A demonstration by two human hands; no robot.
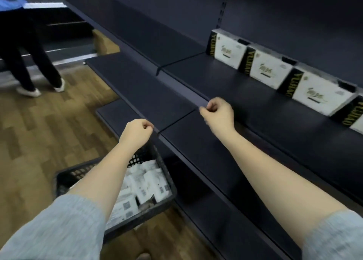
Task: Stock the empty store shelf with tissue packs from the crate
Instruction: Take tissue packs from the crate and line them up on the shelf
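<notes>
White tissue packs [269,67]: four stood at shelf [235,91] rear | crate [165,173]: many left | left hand [137,132], right hand [218,112]: curled, nothing held

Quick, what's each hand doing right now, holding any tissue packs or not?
Left hand: fingers curled shut, holding nothing, above the crate.
Right hand: fingers curled shut, holding nothing, at the front edge of the shelf.

4 tissue packs [271,69] on shelf [225,83], 1 crate [64,178], 2 hands [218,113]
</notes>
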